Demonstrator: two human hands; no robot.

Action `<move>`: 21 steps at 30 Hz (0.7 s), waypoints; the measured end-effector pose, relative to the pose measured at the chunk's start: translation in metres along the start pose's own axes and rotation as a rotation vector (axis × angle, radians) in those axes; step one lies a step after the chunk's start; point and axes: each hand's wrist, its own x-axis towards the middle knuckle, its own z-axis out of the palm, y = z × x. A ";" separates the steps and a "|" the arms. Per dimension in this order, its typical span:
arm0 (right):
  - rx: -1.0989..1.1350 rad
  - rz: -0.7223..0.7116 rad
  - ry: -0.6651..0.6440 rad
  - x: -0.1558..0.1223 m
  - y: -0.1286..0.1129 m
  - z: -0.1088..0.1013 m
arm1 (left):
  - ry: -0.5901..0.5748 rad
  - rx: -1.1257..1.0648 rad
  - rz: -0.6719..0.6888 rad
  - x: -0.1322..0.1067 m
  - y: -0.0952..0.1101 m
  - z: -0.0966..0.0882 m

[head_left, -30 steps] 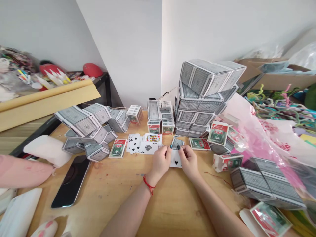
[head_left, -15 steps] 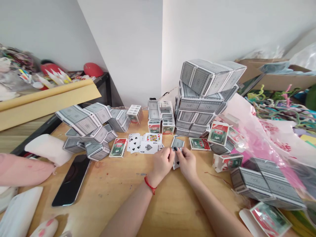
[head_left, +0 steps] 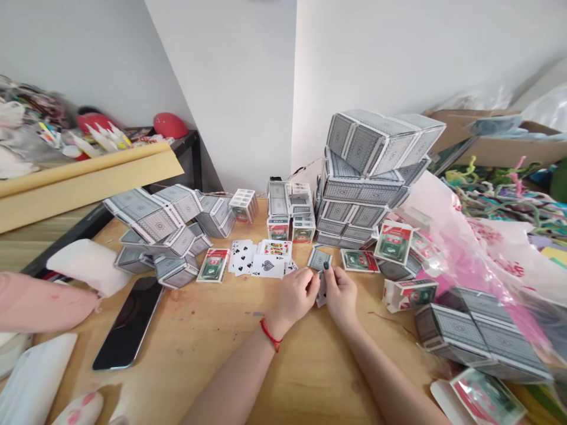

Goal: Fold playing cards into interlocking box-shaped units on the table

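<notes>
My left hand [head_left: 296, 296] and my right hand [head_left: 341, 295] meet at the middle of the wooden table [head_left: 248, 360], fingers pinched on one playing card [head_left: 322, 293] that is folded narrow between them. A red string circles my left wrist. Just beyond the fingertips lies a face-down card [head_left: 319, 258]. Left of it is a spread of face-up cards [head_left: 263, 258] with an ace of spades on top.
Blocks made of folded cards stand in a tall stack [head_left: 370, 171] behind and a heap [head_left: 159, 227] at left. Card boxes [head_left: 213, 264] lie about. A black phone [head_left: 128, 323] rests at left; pink plastic [head_left: 460, 260] and more blocks [head_left: 478, 336] lie at right.
The card was lying flat under my fingers with its spade showing. Both hands have since drawn together and folded it up between them.
</notes>
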 end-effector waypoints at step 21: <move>-0.214 -0.225 -0.092 -0.008 0.002 0.005 | 0.077 -0.181 -0.352 0.001 -0.002 0.005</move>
